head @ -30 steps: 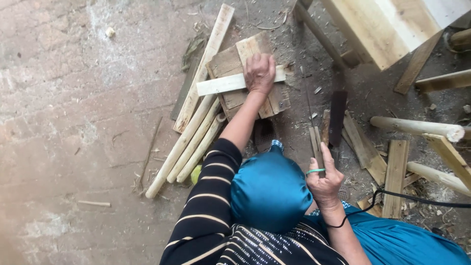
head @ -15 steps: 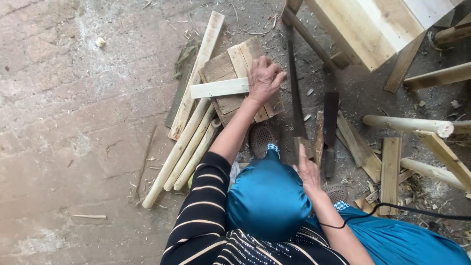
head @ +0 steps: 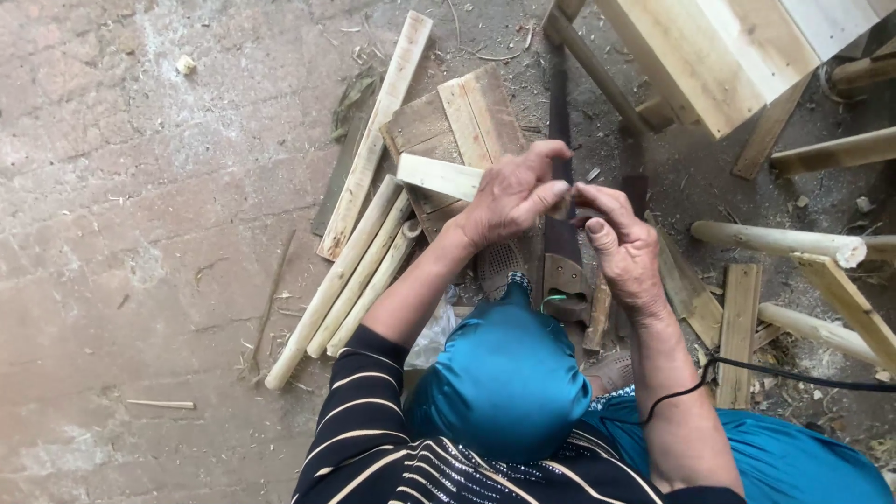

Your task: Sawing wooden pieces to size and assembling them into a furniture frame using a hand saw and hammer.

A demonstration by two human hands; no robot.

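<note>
the short pale wooden block [head: 439,175] lies across the stack of flat grey-brown wooden boards [head: 457,131]. left of that stack a long pale plank [head: 378,131] runs lengthwise, and three round pale wooden poles [head: 350,280] lie side by side below it. right of the stack lies a long dark metal saw [head: 560,112]; further right stands a pale wooden bench [head: 709,65].

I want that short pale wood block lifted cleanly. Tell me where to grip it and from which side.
Grip the block at its free left end, coming from the left. It lies flat across the stacked boards, and its right end is hidden behind the left hand, which meets the right hand there. The left end is bare, and its narrow width probably suits a pinch across the long edges.
</note>
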